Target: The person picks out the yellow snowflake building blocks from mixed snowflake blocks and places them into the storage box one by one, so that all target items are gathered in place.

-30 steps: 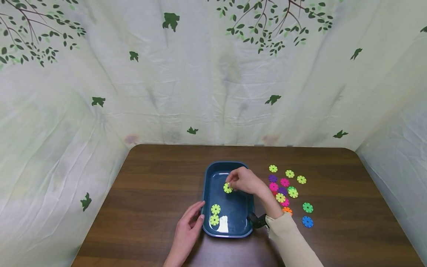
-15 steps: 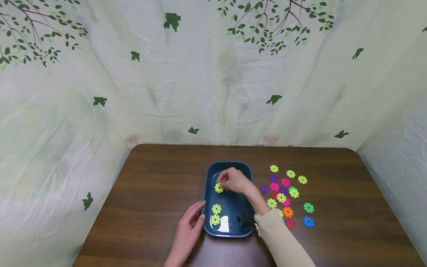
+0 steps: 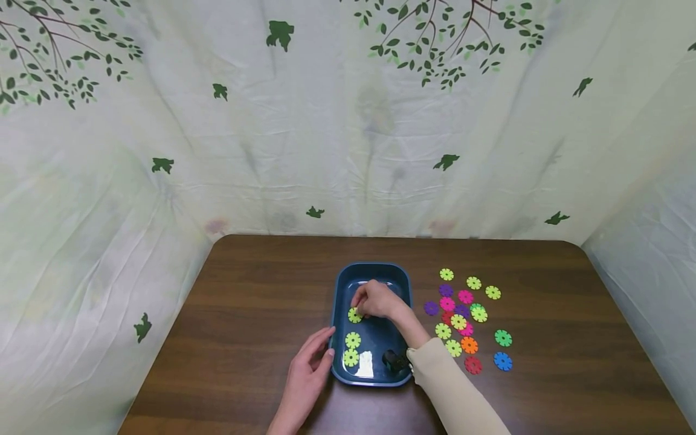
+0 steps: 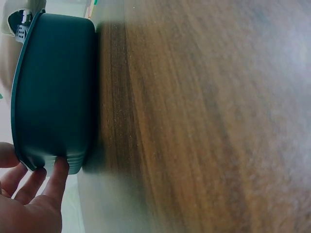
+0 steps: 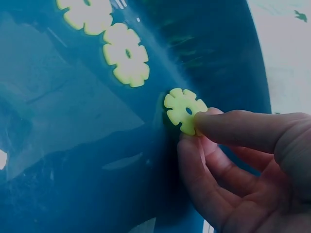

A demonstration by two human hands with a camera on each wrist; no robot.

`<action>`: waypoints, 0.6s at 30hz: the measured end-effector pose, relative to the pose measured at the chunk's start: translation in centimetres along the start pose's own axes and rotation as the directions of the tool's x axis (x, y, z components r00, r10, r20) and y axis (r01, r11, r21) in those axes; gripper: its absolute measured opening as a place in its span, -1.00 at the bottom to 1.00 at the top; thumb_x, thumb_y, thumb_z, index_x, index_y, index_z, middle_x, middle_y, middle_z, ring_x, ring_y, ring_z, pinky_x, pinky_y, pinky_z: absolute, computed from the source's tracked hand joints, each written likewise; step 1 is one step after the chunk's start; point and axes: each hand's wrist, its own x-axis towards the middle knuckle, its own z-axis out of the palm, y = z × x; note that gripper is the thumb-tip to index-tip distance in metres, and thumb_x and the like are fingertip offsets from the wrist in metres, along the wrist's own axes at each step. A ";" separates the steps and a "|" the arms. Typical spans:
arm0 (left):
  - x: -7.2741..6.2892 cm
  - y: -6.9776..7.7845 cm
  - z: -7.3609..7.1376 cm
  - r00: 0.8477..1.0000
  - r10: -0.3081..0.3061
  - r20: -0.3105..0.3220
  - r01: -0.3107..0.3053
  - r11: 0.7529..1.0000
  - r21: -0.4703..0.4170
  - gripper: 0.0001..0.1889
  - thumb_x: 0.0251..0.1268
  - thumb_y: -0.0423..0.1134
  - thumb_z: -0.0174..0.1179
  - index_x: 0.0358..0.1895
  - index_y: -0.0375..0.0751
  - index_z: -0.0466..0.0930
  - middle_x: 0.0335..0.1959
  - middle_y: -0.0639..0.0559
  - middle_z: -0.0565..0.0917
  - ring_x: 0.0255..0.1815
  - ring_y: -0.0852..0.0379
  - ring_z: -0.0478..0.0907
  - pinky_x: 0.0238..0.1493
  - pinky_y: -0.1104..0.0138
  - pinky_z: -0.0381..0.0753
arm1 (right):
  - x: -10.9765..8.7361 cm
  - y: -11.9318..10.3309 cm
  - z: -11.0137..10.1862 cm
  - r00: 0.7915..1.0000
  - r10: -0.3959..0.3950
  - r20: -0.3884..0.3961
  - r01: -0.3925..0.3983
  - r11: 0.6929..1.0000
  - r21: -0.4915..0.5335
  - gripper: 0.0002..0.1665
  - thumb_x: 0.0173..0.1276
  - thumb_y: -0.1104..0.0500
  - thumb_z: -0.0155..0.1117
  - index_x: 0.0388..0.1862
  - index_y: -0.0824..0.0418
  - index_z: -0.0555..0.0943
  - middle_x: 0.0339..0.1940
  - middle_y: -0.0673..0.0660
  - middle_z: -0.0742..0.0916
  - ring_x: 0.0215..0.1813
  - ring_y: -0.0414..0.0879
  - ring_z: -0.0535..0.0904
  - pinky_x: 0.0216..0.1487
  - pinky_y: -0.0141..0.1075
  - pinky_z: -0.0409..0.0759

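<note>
Between thumb and fingers, my right hand [image 3: 379, 299] pinches a yellow-green notched disc [image 5: 183, 108] with a small hole in its middle. It is held low inside the blue tray [image 3: 380, 377], near the left wall. Two more yellow-green discs lie in a line on the tray floor: a nearer disc [image 3: 350, 358] and a disc [image 3: 353, 340] touching it. My left hand [image 3: 307, 368] rests at the tray's left side. In the left wrist view its fingertips touch the tray's outer wall [image 4: 58, 87], with the thumb at the rim.
Right of the tray, several notched discs lie loose on the brown table [image 3: 571, 338], including a blue disc [image 3: 502, 361], an orange disc [image 3: 469, 345] and a red disc [image 3: 473, 365]. Some overlap. A pale leaf-print curtain [image 3: 348, 121] hangs behind the table.
My right hand has moved left across the tray with the pinched disc, then slightly toward me, closer to the two lying discs. The left hand has stayed at the tray's side.
</note>
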 end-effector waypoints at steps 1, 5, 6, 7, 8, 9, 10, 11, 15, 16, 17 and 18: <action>0.0 0.0 0.0 1.000 -0.001 -0.001 0.001 1.000 -0.003 -0.59 0.41 -0.35 0.17 0.29 -0.03 0.54 0.26 0.03 0.50 0.17 0.00 0.53 0.03 0.28 0.62 | 0.0 0.0 0.1 1.000 0.001 0.002 -0.001 1.000 -0.007 -0.91 0.27 0.39 0.32 -0.30 0.24 0.69 -0.47 0.07 0.65 -0.44 -0.08 0.54 -0.33 -0.28 0.59; 0.0 0.0 0.0 1.000 0.002 -0.002 -0.002 1.000 -0.009 -0.59 0.41 -0.36 0.17 0.29 -0.04 0.54 0.26 0.03 0.50 0.16 0.00 0.54 0.03 0.28 0.62 | 0.1 0.0 0.2 1.000 -0.001 0.014 0.002 1.000 -0.029 -0.91 0.27 0.37 0.34 -0.31 0.22 0.70 -0.46 0.06 0.65 -0.43 -0.07 0.54 -0.33 -0.28 0.60; 0.0 0.0 0.1 1.000 0.005 -0.003 -0.005 1.000 -0.013 -0.59 0.41 -0.36 0.17 0.29 -0.04 0.54 0.26 0.03 0.50 0.16 0.00 0.54 0.03 0.28 0.62 | 0.1 -0.1 0.2 1.000 -0.001 0.018 0.001 0.999 -0.033 -0.91 0.27 0.37 0.35 -0.31 0.21 0.70 -0.46 0.06 0.65 -0.43 -0.08 0.54 -0.33 -0.28 0.60; 0.0 0.0 0.1 1.000 0.008 -0.002 -0.008 1.000 -0.016 -0.59 0.41 -0.37 0.17 0.29 -0.05 0.54 0.26 0.03 0.50 0.16 0.00 0.54 0.03 0.29 0.62 | 0.0 -0.1 0.2 1.000 -0.002 0.022 0.003 0.999 -0.038 -0.91 0.27 0.37 0.35 -0.32 0.21 0.70 -0.47 0.05 0.65 -0.43 -0.08 0.54 -0.33 -0.29 0.59; 0.0 0.0 0.1 1.000 0.011 -0.003 -0.011 1.000 -0.020 -0.59 0.41 -0.37 0.17 0.29 -0.06 0.54 0.26 0.03 0.50 0.16 0.00 0.54 0.03 0.29 0.63 | 0.0 -0.2 0.2 1.000 -0.002 0.026 0.003 0.999 -0.045 -0.91 0.27 0.37 0.36 -0.32 0.20 0.71 -0.48 0.05 0.64 -0.44 -0.08 0.54 -0.34 -0.29 0.59; 0.0 0.0 0.1 1.000 0.014 -0.003 -0.014 1.000 -0.024 -0.59 0.41 -0.38 0.16 0.28 -0.07 0.54 0.26 0.03 0.50 0.16 0.00 0.54 0.03 0.29 0.63 | 0.0 -0.2 0.3 1.000 -0.004 0.028 0.006 0.998 -0.055 -0.90 0.26 0.37 0.36 -0.33 0.20 0.71 -0.49 0.04 0.64 -0.44 -0.09 0.53 -0.35 -0.30 0.58; 0.0 0.0 0.1 1.000 0.015 -0.003 -0.015 1.000 -0.026 -0.59 0.41 -0.38 0.16 0.29 -0.07 0.54 0.26 0.03 0.50 0.16 0.01 0.54 0.03 0.30 0.62 | -0.1 -0.2 0.3 1.000 -0.007 0.030 0.009 0.998 -0.066 -0.90 0.25 0.38 0.37 -0.34 0.19 0.71 -0.50 0.03 0.64 -0.45 -0.09 0.53 -0.36 -0.30 0.56; 0.0 0.0 0.1 1.000 0.017 -0.003 -0.017 1.000 -0.026 -0.59 0.41 -0.38 0.16 0.28 -0.07 0.54 0.26 0.04 0.50 0.15 0.01 0.54 0.02 0.30 0.63 | -0.1 -0.3 0.3 0.999 -0.012 0.030 0.014 0.997 -0.076 -0.89 0.23 0.38 0.37 -0.35 0.19 0.71 -0.51 0.03 0.63 -0.45 -0.10 0.52 -0.37 -0.30 0.55; 0.0 -0.1 0.1 1.000 0.024 -0.004 -0.024 0.999 -0.028 -0.59 0.40 -0.39 0.16 0.28 -0.08 0.54 0.25 0.02 0.50 0.15 0.00 0.54 0.02 0.30 0.63 | -0.2 -0.2 0.5 0.999 -0.026 0.023 0.029 0.993 -0.118 -0.88 0.20 0.38 0.39 -0.36 0.17 0.72 -0.52 0.00 0.63 -0.46 -0.11 0.51 -0.38 -0.30 0.51; 0.0 -0.1 0.1 1.000 0.025 -0.005 -0.025 0.999 -0.028 -0.59 0.40 -0.39 0.16 0.28 -0.08 0.54 0.25 0.02 0.51 0.15 0.00 0.54 0.02 0.30 0.63 | -0.2 -0.2 0.5 0.999 -0.026 0.022 0.028 0.992 -0.125 -0.87 0.20 0.38 0.39 -0.36 0.16 0.73 -0.52 -0.01 0.63 -0.46 -0.11 0.51 -0.37 -0.29 0.51; 0.0 -0.1 0.1 1.000 0.026 -0.006 -0.026 0.999 -0.029 -0.59 0.40 -0.39 0.16 0.27 -0.08 0.55 0.25 0.01 0.51 0.14 0.00 0.54 0.01 0.29 0.63 | -0.2 -0.2 0.6 0.999 -0.025 0.020 0.027 0.991 -0.131 -0.87 0.21 0.37 0.39 -0.36 0.15 0.73 -0.51 -0.01 0.63 -0.45 -0.11 0.51 -0.36 -0.29 0.50; 0.0 -0.2 0.1 0.999 0.031 -0.006 -0.032 0.999 -0.031 -0.59 0.40 -0.40 0.16 0.27 -0.09 0.55 0.25 0.00 0.51 0.15 -0.01 0.54 0.01 0.29 0.63 | -0.2 -0.1 0.6 1.000 -0.021 0.019 0.023 0.990 -0.138 -0.87 0.21 0.36 0.40 -0.36 0.14 0.73 -0.51 -0.02 0.63 -0.44 -0.11 0.51 -0.35 -0.28 0.50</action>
